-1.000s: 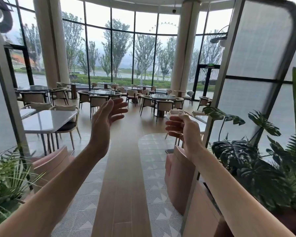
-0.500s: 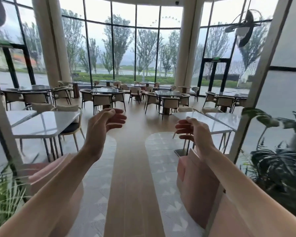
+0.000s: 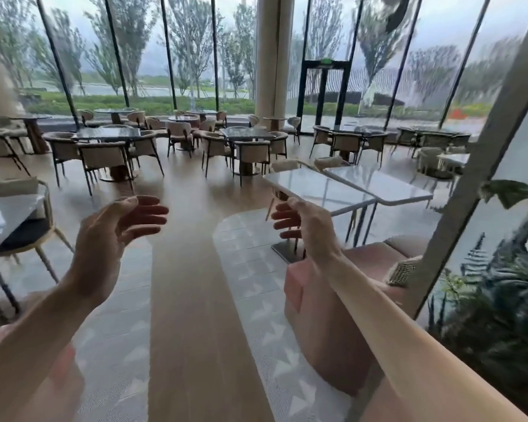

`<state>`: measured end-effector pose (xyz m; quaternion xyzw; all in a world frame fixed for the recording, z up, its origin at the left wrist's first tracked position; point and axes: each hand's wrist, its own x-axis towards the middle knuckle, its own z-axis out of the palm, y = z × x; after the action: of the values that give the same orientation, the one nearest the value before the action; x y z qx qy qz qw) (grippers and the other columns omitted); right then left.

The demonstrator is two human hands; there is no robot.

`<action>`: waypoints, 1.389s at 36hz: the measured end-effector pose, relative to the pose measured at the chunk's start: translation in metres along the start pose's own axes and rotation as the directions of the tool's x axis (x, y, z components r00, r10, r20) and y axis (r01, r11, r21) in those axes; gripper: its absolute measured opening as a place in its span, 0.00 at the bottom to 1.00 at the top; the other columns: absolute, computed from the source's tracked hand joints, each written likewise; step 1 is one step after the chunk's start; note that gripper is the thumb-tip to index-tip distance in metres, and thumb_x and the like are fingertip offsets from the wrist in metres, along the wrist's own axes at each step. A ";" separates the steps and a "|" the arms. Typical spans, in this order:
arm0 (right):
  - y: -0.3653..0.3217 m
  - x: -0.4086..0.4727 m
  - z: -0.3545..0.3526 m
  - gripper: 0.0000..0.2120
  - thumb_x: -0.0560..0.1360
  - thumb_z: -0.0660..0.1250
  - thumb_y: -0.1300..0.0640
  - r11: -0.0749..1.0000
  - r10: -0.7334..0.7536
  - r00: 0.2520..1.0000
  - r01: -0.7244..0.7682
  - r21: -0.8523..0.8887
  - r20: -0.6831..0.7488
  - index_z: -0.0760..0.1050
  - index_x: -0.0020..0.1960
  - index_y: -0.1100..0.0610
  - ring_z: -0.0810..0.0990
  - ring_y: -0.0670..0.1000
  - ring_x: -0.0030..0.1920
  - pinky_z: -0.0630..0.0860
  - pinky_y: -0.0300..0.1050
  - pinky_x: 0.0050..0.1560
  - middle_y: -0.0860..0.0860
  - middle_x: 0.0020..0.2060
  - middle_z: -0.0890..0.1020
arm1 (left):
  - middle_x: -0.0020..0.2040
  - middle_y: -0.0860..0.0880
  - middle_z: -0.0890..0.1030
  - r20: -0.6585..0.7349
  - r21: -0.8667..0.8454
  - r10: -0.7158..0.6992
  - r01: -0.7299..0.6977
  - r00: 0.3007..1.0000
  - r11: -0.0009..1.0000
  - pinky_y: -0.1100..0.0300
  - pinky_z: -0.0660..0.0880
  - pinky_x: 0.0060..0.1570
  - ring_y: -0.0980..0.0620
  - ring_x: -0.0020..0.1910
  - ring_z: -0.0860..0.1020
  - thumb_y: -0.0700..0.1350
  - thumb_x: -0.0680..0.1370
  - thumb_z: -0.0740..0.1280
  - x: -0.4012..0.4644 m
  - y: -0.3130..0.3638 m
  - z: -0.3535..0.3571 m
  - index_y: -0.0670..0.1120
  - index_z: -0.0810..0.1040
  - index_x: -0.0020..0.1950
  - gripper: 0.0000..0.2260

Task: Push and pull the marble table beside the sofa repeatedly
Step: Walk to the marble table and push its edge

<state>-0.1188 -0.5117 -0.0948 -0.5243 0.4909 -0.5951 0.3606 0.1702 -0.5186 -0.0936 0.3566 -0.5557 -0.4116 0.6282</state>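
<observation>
A white marble table on a metal pedestal stands ahead on the right, with a second white table pushed against its far side. A pink sofa sits just in front of them, its arm nearest me. My right hand is raised in the air, fingers curled loosely, in front of the near corner of the marble table and holding nothing. My left hand is raised at the same height over the wooden walkway, fingers spread and empty.
A wooden walkway runs forward between grey patterned carpet areas. Another white table with a chair stands at the left. Several dining tables and chairs fill the back. A glass partition frame and green plants stand at the right.
I have moved forward and turned right: the marble tables and pink sofa are now closer and fully in view. Both hands stay raised and empty, now near the table's corner.
</observation>
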 end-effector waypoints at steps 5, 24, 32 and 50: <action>0.042 0.108 -0.012 0.18 0.83 0.55 0.54 0.999 -0.002 1.000 0.003 0.038 -0.027 0.79 0.54 0.65 0.84 0.61 0.50 0.79 0.52 0.50 0.62 0.50 0.85 | 0.54 0.40 0.85 0.014 -0.012 -0.007 0.007 1.000 1.000 0.51 0.78 0.54 0.44 0.52 0.83 0.47 0.78 0.56 0.094 -0.068 0.039 0.42 0.81 0.55 0.17; 0.173 0.516 -0.004 0.17 0.81 0.56 0.53 0.990 0.128 0.992 -0.128 0.053 -0.006 0.81 0.50 0.61 0.85 0.54 0.43 0.79 0.47 0.45 0.58 0.45 0.87 | 0.53 0.37 0.84 -0.076 -0.060 -0.047 0.042 0.996 0.997 0.49 0.77 0.53 0.41 0.50 0.83 0.47 0.76 0.57 0.472 -0.264 0.118 0.36 0.80 0.57 0.20; 0.235 0.696 0.049 0.16 0.78 0.59 0.51 0.987 0.153 0.985 -0.150 0.049 -0.074 0.82 0.48 0.60 0.84 0.53 0.43 0.79 0.46 0.45 0.59 0.46 0.87 | 0.52 0.38 0.84 -0.018 -0.095 -0.108 0.106 0.994 0.990 0.50 0.77 0.53 0.42 0.50 0.83 0.48 0.77 0.57 0.664 -0.368 0.115 0.41 0.81 0.53 0.17; 0.261 1.049 -0.014 0.17 0.80 0.59 0.54 1.000 0.003 0.897 -0.015 -0.023 -0.443 0.81 0.49 0.65 0.84 0.54 0.38 0.78 0.43 0.38 0.59 0.41 0.86 | 0.53 0.42 0.86 0.275 -0.143 -0.035 0.077 0.961 0.987 0.49 0.78 0.56 0.42 0.53 0.83 0.48 0.77 0.59 1.060 -0.511 0.265 0.40 0.82 0.57 0.18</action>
<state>-0.3540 -1.5662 -0.0626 -0.3777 0.5701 -0.6906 0.2353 -0.1079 -1.6921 -0.0939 0.2634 -0.5933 -0.5154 0.5594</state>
